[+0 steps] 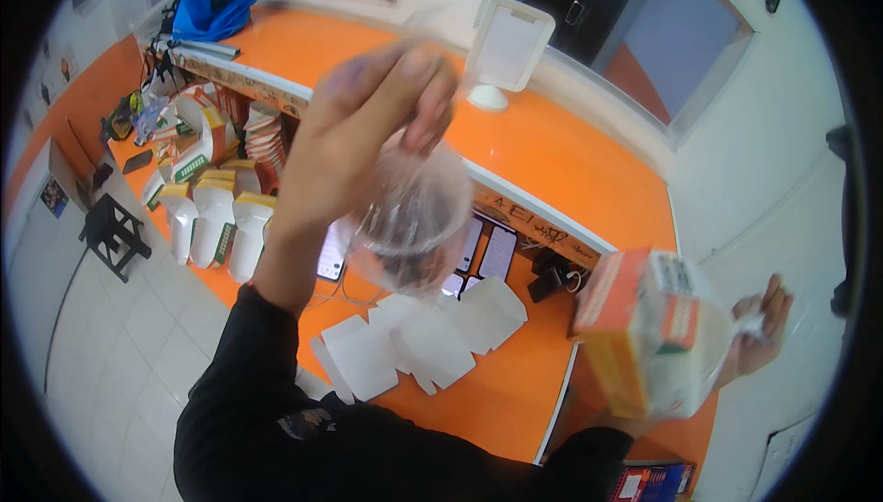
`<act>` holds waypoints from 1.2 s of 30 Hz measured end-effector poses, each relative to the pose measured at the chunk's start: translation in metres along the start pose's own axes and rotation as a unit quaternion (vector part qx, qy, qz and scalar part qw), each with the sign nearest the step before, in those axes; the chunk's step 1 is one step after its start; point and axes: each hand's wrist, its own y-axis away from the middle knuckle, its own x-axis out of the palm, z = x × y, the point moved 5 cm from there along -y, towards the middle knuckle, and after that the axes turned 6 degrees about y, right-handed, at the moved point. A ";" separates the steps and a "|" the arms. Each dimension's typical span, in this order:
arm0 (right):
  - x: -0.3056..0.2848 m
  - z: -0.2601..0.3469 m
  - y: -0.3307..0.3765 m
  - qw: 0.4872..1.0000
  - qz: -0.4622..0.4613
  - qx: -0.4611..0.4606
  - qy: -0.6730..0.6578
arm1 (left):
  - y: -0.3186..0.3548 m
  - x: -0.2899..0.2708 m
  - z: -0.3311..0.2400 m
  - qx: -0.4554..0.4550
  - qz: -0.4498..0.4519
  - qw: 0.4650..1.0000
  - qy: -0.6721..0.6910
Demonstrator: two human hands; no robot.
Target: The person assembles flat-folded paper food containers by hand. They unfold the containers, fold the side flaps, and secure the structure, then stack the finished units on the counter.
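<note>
My left hand (382, 102), blurred by motion, is raised over the counter with its fingers closed on the gathered top of a clear plastic bag (414, 207). A round see-through tub or cup seems to be inside; its contents are too blurred to tell. At the right, my right hand (768, 323) is closed round the twisted neck of another clear plastic bag (708, 355). That bag wraps an orange, white and yellow food box (625, 327), which hangs tilted. Below my left hand, flattened white cartons (418, 341) lie on the orange counter (515, 382).
Opened food boxes (213, 217) and stacked cartons (265, 143) stand at the left. Several lit phones (497, 252) lie beneath the raised ledge (589, 157), near a black charger (549, 283). A white sign stand (510, 46) and a blue bag (216, 10) rest on the ledge. A black stool (115, 235) stands on the floor.
</note>
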 end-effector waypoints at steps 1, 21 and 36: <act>-0.001 0.008 -0.022 0.999 -0.024 0.031 0.030 | -0.017 0.007 0.002 0.009 0.015 0.999 0.028; 0.052 -0.219 -0.165 0.940 -0.051 0.082 0.328 | -0.243 0.125 0.218 0.017 0.004 0.992 -0.121; 0.109 -0.213 -0.034 0.865 0.228 0.096 0.436 | -0.234 0.121 0.221 0.066 0.061 0.962 -0.256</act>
